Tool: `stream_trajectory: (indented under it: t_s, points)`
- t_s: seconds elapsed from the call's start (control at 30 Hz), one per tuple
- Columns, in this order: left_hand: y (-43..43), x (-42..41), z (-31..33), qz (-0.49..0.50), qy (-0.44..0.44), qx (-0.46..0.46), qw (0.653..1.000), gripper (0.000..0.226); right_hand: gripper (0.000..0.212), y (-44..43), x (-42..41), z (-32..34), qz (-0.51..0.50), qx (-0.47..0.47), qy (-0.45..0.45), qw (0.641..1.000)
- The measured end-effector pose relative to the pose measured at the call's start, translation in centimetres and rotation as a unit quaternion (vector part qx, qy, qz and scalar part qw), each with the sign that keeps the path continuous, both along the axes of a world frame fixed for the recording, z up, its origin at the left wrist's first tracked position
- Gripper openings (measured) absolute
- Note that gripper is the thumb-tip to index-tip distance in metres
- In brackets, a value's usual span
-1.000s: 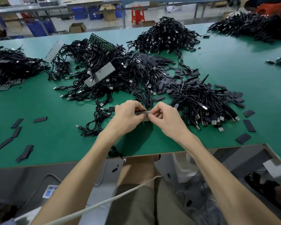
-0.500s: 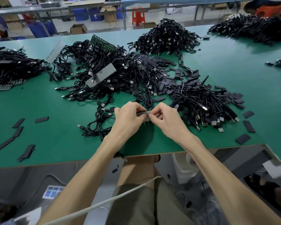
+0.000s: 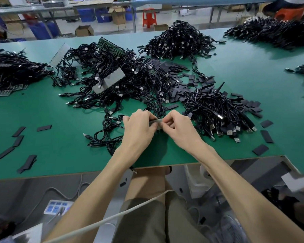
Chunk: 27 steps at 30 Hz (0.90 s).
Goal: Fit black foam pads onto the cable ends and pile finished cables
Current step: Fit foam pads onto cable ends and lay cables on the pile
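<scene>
We are pinching a thin grey strip (image 3: 156, 120) with both hands, just above the near edge of the green table (image 3: 60, 151). It is lying sideways: our left hand (image 3: 139, 128) is holding its left end, our right hand (image 3: 180, 129) its right end. The tangled cable heap (image 3: 218, 109) is sitting nearer our right hand.

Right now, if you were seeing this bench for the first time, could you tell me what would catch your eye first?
Tangled black cables sprawl across the middle of the green table, with a taller cable pile behind them. Near the front edge, the left hand and right hand pinch a small grey strip between them. Loose black foam pads lie scattered at the left.
</scene>
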<state>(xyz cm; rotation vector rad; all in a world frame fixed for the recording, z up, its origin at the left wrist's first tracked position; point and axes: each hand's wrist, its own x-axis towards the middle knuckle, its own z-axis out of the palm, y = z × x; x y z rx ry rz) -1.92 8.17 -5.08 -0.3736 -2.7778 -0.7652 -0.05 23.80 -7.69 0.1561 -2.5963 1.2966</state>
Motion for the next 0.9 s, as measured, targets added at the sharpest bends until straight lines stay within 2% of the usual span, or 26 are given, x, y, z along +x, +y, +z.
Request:
stream_trajectory:
  t_s: [0.17, 0.43, 0.67, 0.9]
  points:
    - [-0.2, -0.2, 0.7, -0.030, -0.034, 0.020, 0.999, 0.006, 0.018, 0.0, 0.1, 0.1, 0.003, -0.007, 0.013, 1.000]
    - [-1.5, -0.8, 1.3, -0.103, -0.057, -0.004, 0.993, 0.004, 0.006, -0.1, 0.4, 0.4, 0.015, -0.012, 0.012, 1.000]
    - [-1.8, -1.1, 1.4, -0.109, -0.064, 0.003, 0.992, 0.006, 0.006, 0.2, 0.5, 1.1, 0.021, -0.077, -0.026, 0.997]
    - [-1.7, -1.1, 1.4, -0.100, -0.064, 0.008, 0.993, 0.006, 0.008, -0.1, 0.4, 0.9, 0.011, -0.054, -0.037, 0.998]
